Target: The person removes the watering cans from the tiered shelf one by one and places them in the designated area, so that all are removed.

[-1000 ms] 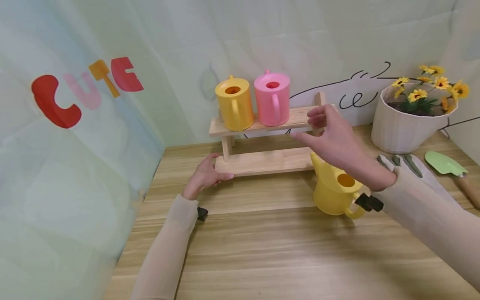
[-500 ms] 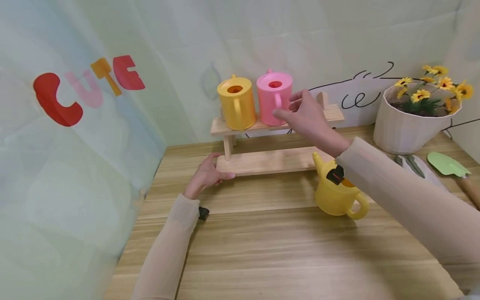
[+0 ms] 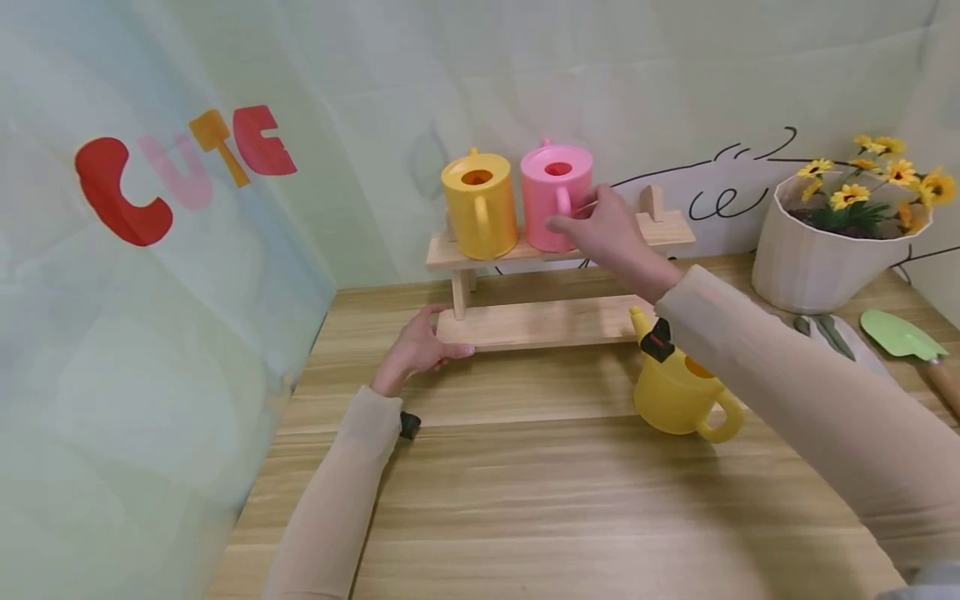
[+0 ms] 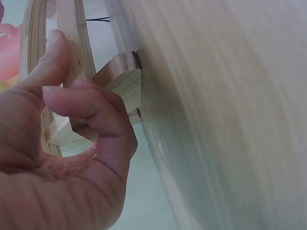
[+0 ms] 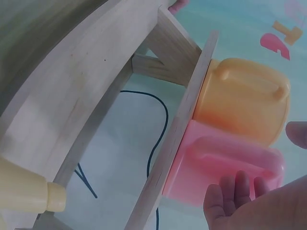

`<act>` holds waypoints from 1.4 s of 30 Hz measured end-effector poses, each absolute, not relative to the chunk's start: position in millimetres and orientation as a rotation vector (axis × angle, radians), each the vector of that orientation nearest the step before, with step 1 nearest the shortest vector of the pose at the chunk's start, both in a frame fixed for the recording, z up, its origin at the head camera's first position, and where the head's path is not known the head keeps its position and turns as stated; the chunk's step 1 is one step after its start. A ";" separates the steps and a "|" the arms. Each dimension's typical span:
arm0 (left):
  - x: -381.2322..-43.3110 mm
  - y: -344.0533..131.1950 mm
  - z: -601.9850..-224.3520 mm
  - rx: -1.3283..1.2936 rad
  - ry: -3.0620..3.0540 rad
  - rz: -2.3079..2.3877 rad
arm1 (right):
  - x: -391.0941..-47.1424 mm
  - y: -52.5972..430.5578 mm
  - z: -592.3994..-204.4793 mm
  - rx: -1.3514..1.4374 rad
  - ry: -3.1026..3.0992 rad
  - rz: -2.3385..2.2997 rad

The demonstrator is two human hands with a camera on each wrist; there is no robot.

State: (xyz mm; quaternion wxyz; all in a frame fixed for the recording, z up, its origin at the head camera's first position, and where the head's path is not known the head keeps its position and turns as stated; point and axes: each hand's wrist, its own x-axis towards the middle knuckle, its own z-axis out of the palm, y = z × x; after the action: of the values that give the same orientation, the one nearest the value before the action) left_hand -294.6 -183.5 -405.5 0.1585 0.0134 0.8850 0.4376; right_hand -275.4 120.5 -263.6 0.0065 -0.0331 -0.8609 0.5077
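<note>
On the upper step of a two-tier wooden stand [image 3: 536,325] sit a yellow watering can [image 3: 459,221] and a pink watering can [image 3: 542,221], their handles facing forward. My left hand [image 3: 417,343] grips the left end of the lower step, thumb on top and fingers curled at the end, as the left wrist view shows. Beside the pink can's handle [image 3: 562,202] is my right hand [image 3: 611,229]. Its fingers are extended along the can's side in the right wrist view, the thumb spread apart. Another yellow watering can [image 3: 667,396] stands on the table, partly covered by my right sleeve.
A white pot [image 3: 817,262] with yellow flowers stands at the back right. Near it lie gloves [image 3: 840,333] and a green trowel [image 3: 900,335] with a wooden handle. A printed curtain [image 3: 360,100] backs the wooden table [image 3: 525,500].
My right hand has moved left from the right part of the upper step to the pink watering can's handle. My left hand stays on the lower step. The view has shifted slightly.
</note>
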 end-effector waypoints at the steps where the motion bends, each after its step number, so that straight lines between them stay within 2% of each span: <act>1: -294.6 -183.4 -405.5 0.040 2.530 1.250 | -276.5 119.8 -263.7 -0.103 -2.700 1.584; 30: -294.8 -182.5 -403.1 0.060 2.543 1.236 | -295.2 99.8 -272.4 -0.062 -2.513 1.813; 42: -294.6 -182.7 -404.3 0.059 2.543 1.237 | -303.5 101.1 -279.9 -0.014 -2.350 2.081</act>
State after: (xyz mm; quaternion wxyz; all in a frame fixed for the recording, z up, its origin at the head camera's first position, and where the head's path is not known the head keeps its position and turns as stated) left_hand -294.6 -182.7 -404.3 0.1557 0.0207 0.8880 0.4321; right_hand -303.5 101.1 -279.9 0.0013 -0.0045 -0.7486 0.6630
